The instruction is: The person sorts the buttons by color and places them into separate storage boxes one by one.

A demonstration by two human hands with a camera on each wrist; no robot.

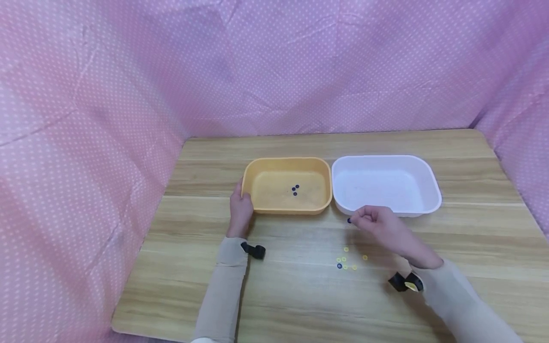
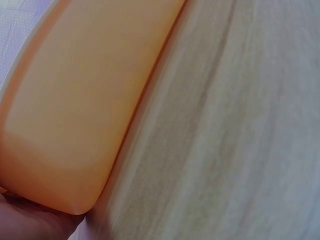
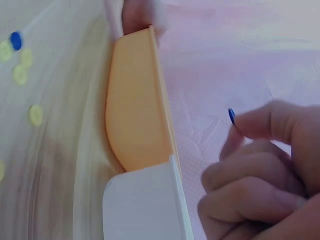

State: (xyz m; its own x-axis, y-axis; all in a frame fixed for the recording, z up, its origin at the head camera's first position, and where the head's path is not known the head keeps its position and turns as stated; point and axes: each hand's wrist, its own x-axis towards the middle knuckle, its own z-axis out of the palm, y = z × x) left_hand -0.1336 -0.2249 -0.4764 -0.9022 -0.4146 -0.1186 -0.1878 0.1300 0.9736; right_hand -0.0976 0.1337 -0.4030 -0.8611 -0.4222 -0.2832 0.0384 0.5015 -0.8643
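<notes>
My right hand (image 1: 381, 226) pinches a small dark blue button (image 3: 231, 116) between thumb and forefinger, above the table in front of the white tub (image 1: 433, 202). The other fingers of that hand are curled in the right wrist view. My left hand (image 1: 241, 209) grips the left end of the orange tub (image 1: 287, 211), its thumb at the rim. Inside the orange tub lie three dark blue buttons (image 1: 295, 194). On the table below the right hand are several yellow buttons (image 1: 354, 267) and one blue button (image 1: 339, 266).
The two tubs stand side by side, their near ends touching or almost so. The wooden table (image 1: 291, 300) is bordered at the back and sides by a pink dotted cloth (image 1: 274, 71). Black straps with small devices sit on both wrists.
</notes>
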